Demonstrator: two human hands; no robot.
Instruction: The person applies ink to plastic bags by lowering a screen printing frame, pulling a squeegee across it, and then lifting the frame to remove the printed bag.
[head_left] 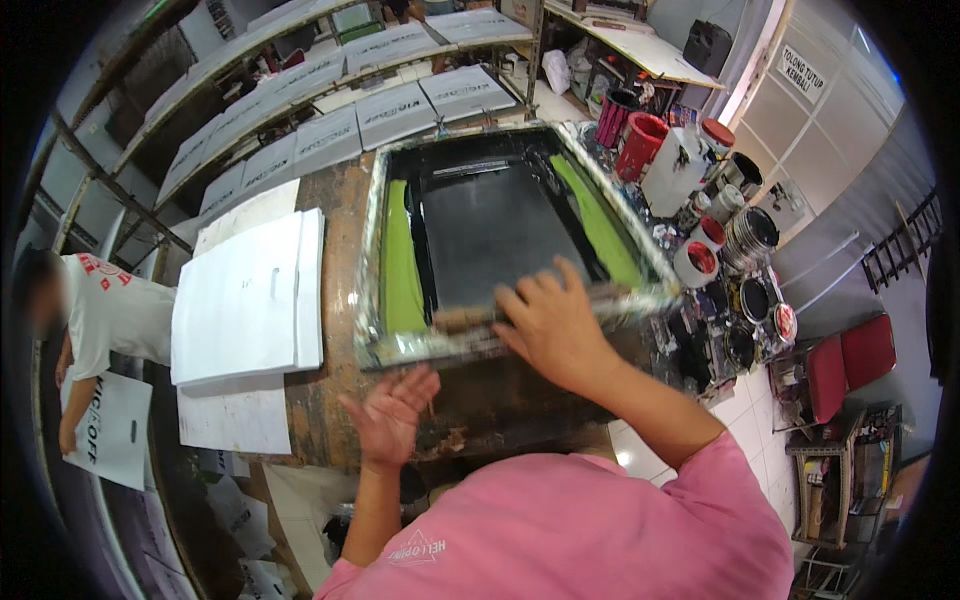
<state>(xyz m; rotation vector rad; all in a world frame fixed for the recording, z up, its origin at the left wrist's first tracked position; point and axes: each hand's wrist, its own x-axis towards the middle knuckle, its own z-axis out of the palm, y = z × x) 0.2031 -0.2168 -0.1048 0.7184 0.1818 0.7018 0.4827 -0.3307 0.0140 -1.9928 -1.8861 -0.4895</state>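
Observation:
A screen-printing frame (372, 240) lies on the worktable in front of me, its mesh coated with black ink (490, 225) and edged with green strips (404, 260). At the frame's near end, my right hand (555, 330) grips a wooden-handled squeegee (460, 318) from above; its blade is hidden. My left hand (392, 415) is off the frame, just short of its near left corner, palm up with the fingers spread and nothing in it. Left of the frame sits a stack of white sheets or bags (245, 300).
Paint tubs and cans, among them a red tub (640, 145) and a white jug (672, 172), crowd the right side. Racks hold printed white bags (395, 112) at the back. A co-worker (120, 310) at left holds a printed bag (112, 425). A red chair (850, 365) stands right.

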